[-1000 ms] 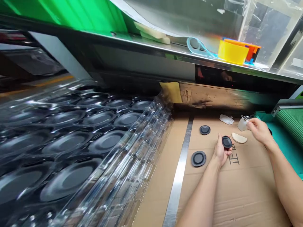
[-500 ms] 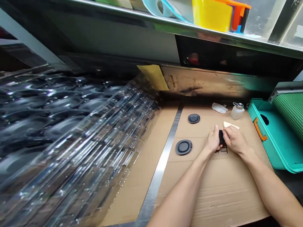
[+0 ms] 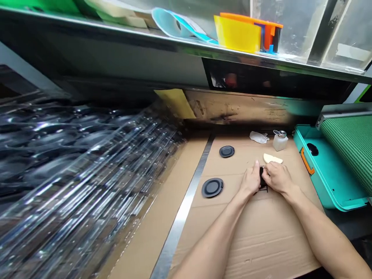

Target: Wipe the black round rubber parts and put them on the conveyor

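Over the cardboard, my left hand [image 3: 251,180] is closed on one side of a small black part [image 3: 262,179], its thumb pointing up. My right hand [image 3: 277,176] pinches the same part from the other side. Much of the part is hidden by the fingers, so its full shape cannot be made out. Just beyond the right hand lies a cream half-round pad [image 3: 272,159]. To the left of the hands, two black round lid-like discs rest flat: a nearer disc [image 3: 212,188] and a farther disc [image 3: 226,151].
A white bottle [image 3: 279,142] with a metal top stands behind the pad, beside crumpled white material [image 3: 259,137]. At right, a teal bin [image 3: 334,193] holds a black piece [image 3: 312,149] near a green conveyor belt [image 3: 348,133]. Stacked clear trays [image 3: 116,186] fill the left; a shelf edge [image 3: 186,43] crosses above.
The view has shifted, so the scene sits farther left and slightly lower. Both hands remain on the black part; the right hand's fingers appear more curled over it.
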{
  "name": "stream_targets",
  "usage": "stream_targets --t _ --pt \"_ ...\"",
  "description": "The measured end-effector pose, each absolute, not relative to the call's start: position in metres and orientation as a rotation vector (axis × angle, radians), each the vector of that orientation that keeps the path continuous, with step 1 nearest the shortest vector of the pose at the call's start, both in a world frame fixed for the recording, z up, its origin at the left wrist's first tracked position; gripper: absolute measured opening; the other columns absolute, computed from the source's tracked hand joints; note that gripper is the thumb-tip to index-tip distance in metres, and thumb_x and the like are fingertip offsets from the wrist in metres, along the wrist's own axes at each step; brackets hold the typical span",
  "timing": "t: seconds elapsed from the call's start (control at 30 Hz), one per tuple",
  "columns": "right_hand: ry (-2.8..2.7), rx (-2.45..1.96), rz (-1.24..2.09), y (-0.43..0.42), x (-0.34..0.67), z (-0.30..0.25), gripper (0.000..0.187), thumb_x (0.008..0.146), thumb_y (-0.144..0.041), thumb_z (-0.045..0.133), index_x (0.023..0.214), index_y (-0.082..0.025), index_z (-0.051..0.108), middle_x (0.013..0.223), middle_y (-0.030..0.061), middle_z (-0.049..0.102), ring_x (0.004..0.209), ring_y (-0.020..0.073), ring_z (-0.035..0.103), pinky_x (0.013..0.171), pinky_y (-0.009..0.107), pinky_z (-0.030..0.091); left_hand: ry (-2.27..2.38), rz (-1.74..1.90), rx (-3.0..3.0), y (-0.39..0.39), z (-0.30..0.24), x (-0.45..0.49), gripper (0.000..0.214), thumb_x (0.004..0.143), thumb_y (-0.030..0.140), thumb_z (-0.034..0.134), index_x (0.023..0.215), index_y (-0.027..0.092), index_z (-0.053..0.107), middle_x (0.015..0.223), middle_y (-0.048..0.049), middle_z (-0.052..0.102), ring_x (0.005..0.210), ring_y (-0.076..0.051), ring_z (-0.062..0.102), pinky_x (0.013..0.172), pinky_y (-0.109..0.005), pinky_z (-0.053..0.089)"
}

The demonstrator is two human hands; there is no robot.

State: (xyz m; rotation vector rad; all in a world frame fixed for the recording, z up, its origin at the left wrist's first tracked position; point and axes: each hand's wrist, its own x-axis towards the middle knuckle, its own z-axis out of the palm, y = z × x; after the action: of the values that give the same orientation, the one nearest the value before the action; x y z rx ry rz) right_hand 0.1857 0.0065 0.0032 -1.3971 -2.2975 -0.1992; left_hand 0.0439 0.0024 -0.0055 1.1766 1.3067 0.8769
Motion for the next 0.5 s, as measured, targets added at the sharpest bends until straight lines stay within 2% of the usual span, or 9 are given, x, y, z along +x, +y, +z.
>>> stream_targets --t 0.13,0.27,0.4,0.5 --pt "-2.309 -1.460 -0.239 -0.0001 0.1847 0.0048 0.018 0.094 -0.021 0.053 0.080 -0.019 0.063 0.084 0.0048 0.069 0.076 0.0163 0.061 0.068 0.028 0.038 1.345 0.871 1.286 0.0011 -0.0074 0.0439 0.073 0.096 0.072 0.021 0.054 0.021 0.052 0.038 -0.0034 0.048 0.034 -0.015 0.048 0.038 -0.025 0.034" --pt "-2.301 -1.544 -0.257 -0.0039 0.1817 0.0020 0.015 0.093 -0.022 0.055 0.081 -0.018 0.065 0.084 0.0050 0.071 0.073 0.0165 0.061 0.065 0.028 0.036 1.375 0.863 1.257 0.0006 -0.0090 0.0450 0.073 0.095 0.074 0.023 0.053 0.021 0.051 0.036 -0.0033 0.047 0.032 -0.015 0.046 0.036 -0.025 0.032" --pt "-2.280 -1.479 -0.344 -0.0037 0.1788 0.0006 0.023 0.095 -0.022 0.051 0.077 -0.019 0.064 0.081 0.0063 0.070 0.074 0.0166 0.061 0.067 0.027 0.037 1.389 0.890 1.112 0.0015 -0.0071 0.0470 0.070 0.093 0.077 0.026 0.053 0.023 0.047 0.036 -0.0024 0.047 0.028 -0.015 0.044 0.033 -0.025 0.029" --pt "-2.308 -1.449 -0.323 -0.0029 0.1806 0.0040 0.021 0.094 -0.022 0.053 0.076 -0.019 0.064 0.080 0.0059 0.070 0.074 0.0167 0.061 0.067 0.027 0.037 1.383 0.881 1.094 0.0020 -0.0042 0.0477 0.070 0.092 0.077 0.028 0.055 0.022 0.049 0.036 -0.0023 0.047 0.027 -0.015 0.043 0.032 -0.025 0.028"
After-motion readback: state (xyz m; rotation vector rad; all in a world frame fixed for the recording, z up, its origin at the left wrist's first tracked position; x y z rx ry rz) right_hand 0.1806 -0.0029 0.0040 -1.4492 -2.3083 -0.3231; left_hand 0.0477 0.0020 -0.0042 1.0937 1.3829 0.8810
